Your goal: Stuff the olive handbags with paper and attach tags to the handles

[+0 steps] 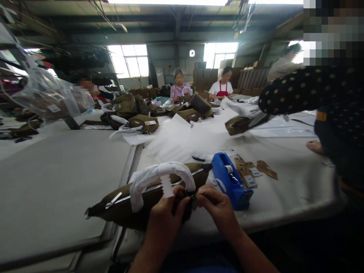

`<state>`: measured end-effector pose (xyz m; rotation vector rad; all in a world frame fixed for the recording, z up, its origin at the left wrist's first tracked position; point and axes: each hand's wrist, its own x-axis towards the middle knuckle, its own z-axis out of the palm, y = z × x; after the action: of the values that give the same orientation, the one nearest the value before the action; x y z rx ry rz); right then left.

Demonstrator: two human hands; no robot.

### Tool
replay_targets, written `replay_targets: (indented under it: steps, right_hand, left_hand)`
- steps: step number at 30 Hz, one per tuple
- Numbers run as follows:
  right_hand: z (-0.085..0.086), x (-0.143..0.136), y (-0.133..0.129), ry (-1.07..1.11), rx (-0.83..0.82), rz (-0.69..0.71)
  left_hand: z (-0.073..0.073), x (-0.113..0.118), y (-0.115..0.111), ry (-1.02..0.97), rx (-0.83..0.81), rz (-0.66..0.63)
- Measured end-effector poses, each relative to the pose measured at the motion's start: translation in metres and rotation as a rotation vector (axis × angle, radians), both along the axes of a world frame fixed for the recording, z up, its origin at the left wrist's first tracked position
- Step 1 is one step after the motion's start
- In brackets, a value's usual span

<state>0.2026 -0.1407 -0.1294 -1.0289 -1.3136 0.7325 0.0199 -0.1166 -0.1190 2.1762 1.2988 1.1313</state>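
Note:
An olive-brown handbag (119, 216) lies in front of me, with a silver zipper along its top. Its handle (153, 176) is wrapped in white paper, and a strip of white ridged material (167, 185) sticks up beside it. My left hand (167, 208) is closed at the base of the handle, thumb and fingers pinching. My right hand (214, 204) pinches close by, fingertips nearly meeting the left ones. A small dark piece is between the fingertips, too small to make out. To the right of the bag stands a blue tape dispenser (230, 185).
Brown tags (267, 169) lie right of the dispenser. A black pen-like object (198, 158) and sheets of white paper (182, 138) are beyond the bag. More olive bags (142, 123) are piled farther back. A person in a dotted sleeve (284, 91) handles another bag (237, 126) at right.

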Motion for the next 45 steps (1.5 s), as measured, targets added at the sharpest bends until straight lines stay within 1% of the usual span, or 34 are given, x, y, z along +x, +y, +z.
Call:
replay_targets:
  steps: [2,4,6,8,11,14,16,21,24,26,29,34,39,42,45]
  right_hand:
    - [-0.003,0.0,0.002,0.018,0.006,-0.014]
    - [-0.007,-0.001,0.004,0.03,0.003,0.005]
    - [-0.011,-0.002,0.006,0.049,-0.018,0.037]
    - [-0.014,-0.004,0.008,0.073,-0.05,0.047]
    - [-0.013,-0.003,0.011,0.1,-0.081,0.001]
    - [-0.01,0.001,0.009,0.075,-0.065,-0.05]
    - [-0.008,0.004,0.005,-0.02,-0.026,-0.072]
    - [0.0,0.006,-0.005,-0.367,0.131,-0.139]
    - [0.002,0.003,-0.007,-0.485,0.202,-0.18]
    - [0.0,0.001,-0.008,-0.529,0.234,-0.217]
    - [-0.002,0.0,-0.007,-0.562,0.241,-0.247]
    - [-0.003,-0.003,-0.005,-0.564,0.235,-0.239]
    - [-0.008,-0.008,0.001,-0.536,0.272,-0.271]
    - [-0.014,-0.009,0.005,-0.524,0.276,-0.292]
    - [-0.016,-0.009,0.007,-0.503,0.275,-0.275]
  left_hand:
    - [-0.005,0.003,-0.005,0.101,-0.009,0.059]
    - [-0.006,0.007,-0.008,0.181,-0.017,0.089]
    - [-0.003,0.012,-0.01,0.237,-0.039,0.125]
    - [0.003,0.017,-0.01,0.252,-0.082,0.158]
    - [0.013,0.02,-0.007,0.213,-0.171,0.156]
    - [0.019,0.019,-0.004,0.159,-0.239,0.135]
    - [0.021,0.016,-0.002,0.116,-0.259,0.108]
    - [0.026,0.009,0.003,-0.032,-0.346,-0.02]
    - [0.028,0.006,0.004,-0.102,-0.404,-0.051]
    - [0.027,0.005,0.005,-0.11,-0.409,-0.056]
    - [0.024,0.005,0.006,-0.102,-0.391,-0.058]
    - [0.024,0.005,0.006,-0.099,-0.383,-0.078]
    - [0.022,0.0,0.006,-0.173,-0.398,-0.108]
    - [0.019,0.0,0.008,-0.183,-0.419,-0.084]
    - [0.019,0.004,0.01,-0.13,-0.423,-0.031]
